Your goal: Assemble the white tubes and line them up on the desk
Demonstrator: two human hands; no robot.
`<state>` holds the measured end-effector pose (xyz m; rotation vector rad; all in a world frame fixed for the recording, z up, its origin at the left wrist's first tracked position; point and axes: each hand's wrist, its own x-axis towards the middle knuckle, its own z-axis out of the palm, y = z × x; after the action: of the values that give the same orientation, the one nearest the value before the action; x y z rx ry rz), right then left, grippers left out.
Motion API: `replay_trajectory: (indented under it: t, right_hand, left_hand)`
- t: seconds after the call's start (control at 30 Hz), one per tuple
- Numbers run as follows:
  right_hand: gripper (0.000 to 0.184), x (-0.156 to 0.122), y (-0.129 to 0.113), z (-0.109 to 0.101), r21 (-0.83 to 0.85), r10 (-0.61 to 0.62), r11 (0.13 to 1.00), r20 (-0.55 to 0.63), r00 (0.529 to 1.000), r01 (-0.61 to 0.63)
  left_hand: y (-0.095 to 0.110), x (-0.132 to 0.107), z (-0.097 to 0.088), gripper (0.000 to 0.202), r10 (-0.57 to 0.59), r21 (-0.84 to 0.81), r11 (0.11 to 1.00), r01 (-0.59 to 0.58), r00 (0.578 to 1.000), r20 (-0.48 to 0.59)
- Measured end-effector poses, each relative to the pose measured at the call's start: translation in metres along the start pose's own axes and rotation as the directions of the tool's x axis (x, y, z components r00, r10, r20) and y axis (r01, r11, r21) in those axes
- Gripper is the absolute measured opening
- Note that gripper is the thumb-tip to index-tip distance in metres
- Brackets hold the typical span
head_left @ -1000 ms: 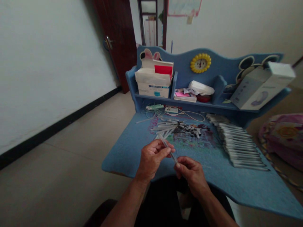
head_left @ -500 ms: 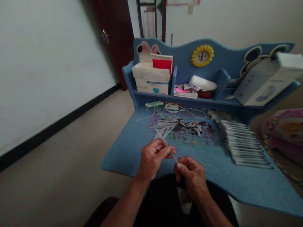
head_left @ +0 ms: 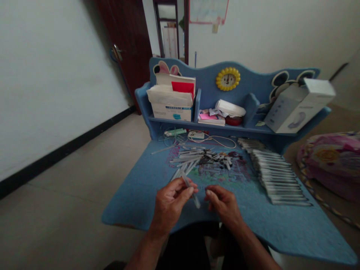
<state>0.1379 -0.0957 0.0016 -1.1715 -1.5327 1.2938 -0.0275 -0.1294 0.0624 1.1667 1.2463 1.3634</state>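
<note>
My left hand [head_left: 170,202] pinches a clear, slim pen barrel [head_left: 194,198] between thumb and fingers. The barrel slants, its lower end pointing toward me over the front of the desk. Apart from the barrel, to its right, my right hand [head_left: 223,204] has thumb and fingertips pressed together; whatever they hold, if anything, is too small to make out. Beyond both hands lies a loose pile of pale pen barrels [head_left: 188,157] with small dark pen parts [head_left: 225,159] at its right side. Along the right, many pens [head_left: 279,178] lie side by side in a long row.
The blue desk [head_left: 135,198] has a raised back shelf with a mask box [head_left: 170,108], papers [head_left: 210,120], a yellow flower clock [head_left: 228,78] and a white carton [head_left: 298,108]. A pale cord [head_left: 222,140] lies below the shelf. A patterned pink bundle [head_left: 332,161] is at the right.
My right hand has come away from the lower end of the barrel, leaving a gap. The left hand still holds the barrel. The camera view has shifted.
</note>
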Motion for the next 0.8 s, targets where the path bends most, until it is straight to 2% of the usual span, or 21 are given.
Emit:
replay_trajectory:
  t: [0.03, 0.07, 0.1, 0.13, 0.2, 0.23, 0.33, 0.43, 0.6, 0.63, 0.67, 0.7, 0.73, 0.77, 0.8]
  right_hand:
    - [0.030, 0.009, 0.003, -0.009, -0.151, -0.020, 0.988, -0.066, 0.998, 0.010]
    - [0.029, 0.020, 0.005, -0.019, -0.336, -0.036, 0.942, -0.121, 0.992, -0.007]
    - [0.028, 0.031, 0.006, -0.028, -0.536, -0.034, 0.842, -0.160, 0.986, -0.058]
    - [0.028, 0.041, 0.007, -0.036, -0.700, -0.018, 0.704, -0.183, 0.983, -0.117]
    - [0.028, 0.061, 0.007, -0.048, -0.797, -0.003, 0.577, -0.218, 0.976, -0.177]
    - [0.028, 0.069, 0.006, -0.051, -0.820, 0.008, 0.540, -0.219, 0.976, -0.188]
    - [0.022, 0.087, 0.004, -0.053, -0.859, 0.034, 0.481, -0.184, 0.982, -0.177]
    - [0.021, 0.095, 0.001, -0.050, -0.875, 0.046, 0.460, -0.148, 0.988, -0.152]
    - [0.021, 0.088, -0.012, -0.043, -0.836, 0.029, 0.543, -0.077, 0.997, -0.080]
    - [0.020, 0.082, -0.016, -0.041, -0.807, 0.024, 0.588, -0.055, 0.998, -0.059]
    - [0.019, 0.075, -0.020, -0.038, -0.735, 0.016, 0.677, -0.036, 0.999, -0.038]
    - [0.018, 0.068, -0.025, -0.035, -0.607, 0.005, 0.795, -0.021, 1.000, -0.017]
    - [0.016, 0.060, -0.030, -0.031, -0.386, -0.010, 0.923, -0.013, 1.000, 0.004]
    - [0.015, 0.052, -0.035, -0.027, -0.103, -0.026, 0.994, -0.012, 1.000, 0.024]
    - [0.013, 0.044, -0.041, -0.024, 0.163, -0.039, 0.986, -0.008, 0.999, 0.039]
  left_hand:
    - [-0.001, 0.000, -0.001, 0.014, 0.003, 0.016, 1.000, -0.003, 1.000, -0.006]
    - [-0.002, 0.000, -0.002, 0.014, 0.008, 0.033, 0.999, -0.008, 1.000, -0.011]
    - [-0.003, 0.000, -0.003, 0.015, 0.014, 0.050, 0.999, -0.013, 1.000, -0.018]
    - [-0.004, 0.000, -0.004, 0.015, 0.022, 0.067, 0.998, -0.021, 0.999, -0.024]
    - [-0.005, 0.000, -0.005, 0.016, 0.041, 0.109, 0.993, -0.038, 0.999, -0.026]
    - [-0.006, 0.000, -0.005, 0.017, 0.052, 0.132, 0.990, -0.048, 0.998, -0.022]
    - [-0.007, -0.002, -0.006, 0.016, 0.080, 0.207, 0.975, -0.080, 0.997, 0.008]
    - [-0.005, -0.003, -0.005, 0.015, 0.099, 0.253, 0.962, -0.104, 0.995, 0.031]
    - [0.000, -0.003, -0.002, 0.015, 0.087, 0.344, 0.933, -0.100, 0.995, 0.054]
    - [0.001, -0.003, -0.002, 0.015, 0.082, 0.365, 0.926, -0.100, 0.995, 0.064]
    - [0.002, -0.003, -0.001, 0.016, 0.080, 0.383, 0.918, -0.103, 0.994, 0.075]
    - [0.002, -0.004, 0.000, 0.017, 0.082, 0.400, 0.910, -0.110, 0.993, 0.087]
    - [0.003, -0.004, 0.000, 0.017, 0.086, 0.418, 0.901, -0.120, 0.991, 0.099]
    - [0.003, -0.004, 0.001, 0.017, 0.091, 0.439, 0.889, -0.131, 0.990, 0.112]
    - [0.003, -0.005, 0.001, 0.017, 0.096, 0.459, 0.876, -0.145, 0.987, 0.127]
